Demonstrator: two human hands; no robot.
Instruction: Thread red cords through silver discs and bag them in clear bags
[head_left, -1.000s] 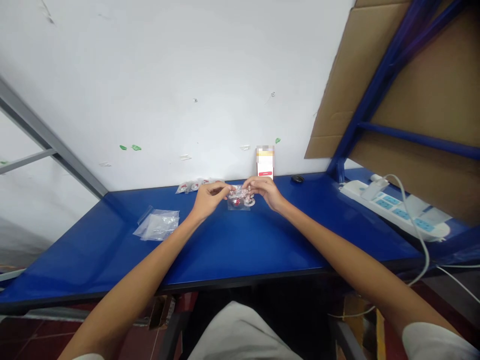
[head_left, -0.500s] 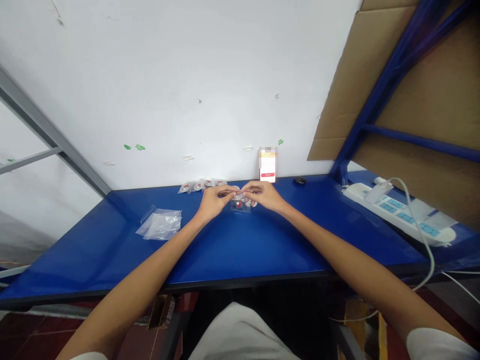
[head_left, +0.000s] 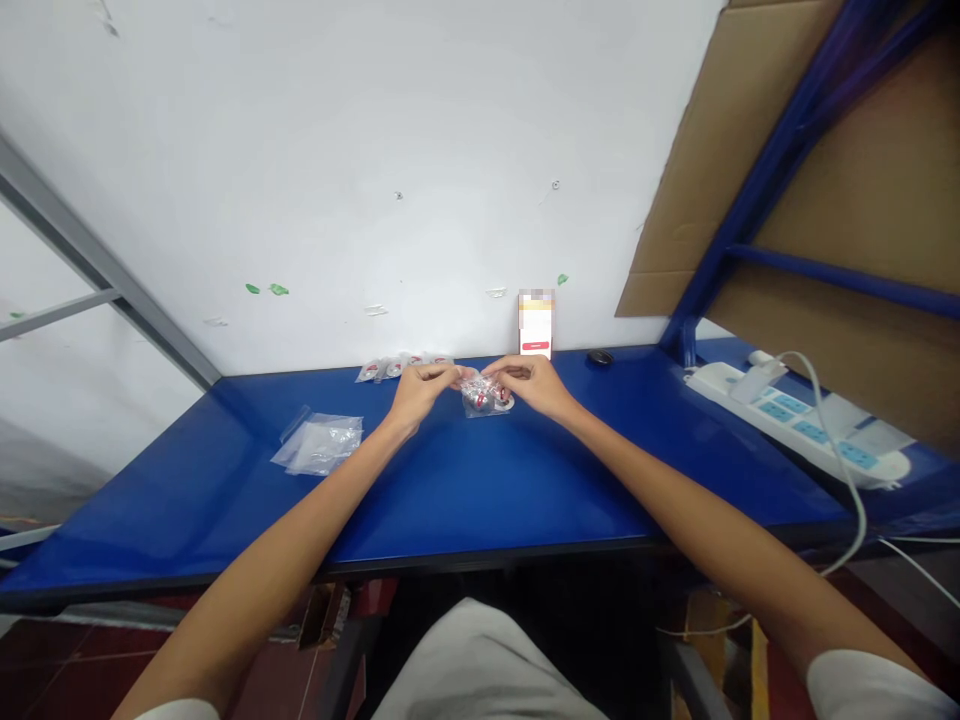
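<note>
Between my hands is a small clear plastic bag with a red-marked item inside; its exact kind I cannot make out. My left hand pinches the bag's upper left edge. The upper right edge is between the thumb and fingers of my right hand. A pale round piece with red on it shows partly behind the bag, close to my right fingers. Beyond my left hand lies a row of several filled clear bags with red and white contents.
Flat clear bags lie in a pile on the blue table at left. A lit phone leans against the wall. A small black object and a white power strip with a cable are at right.
My hands have drawn slightly apart at the top of the bag, and its front now faces up more openly. The view has shifted a little.
</note>
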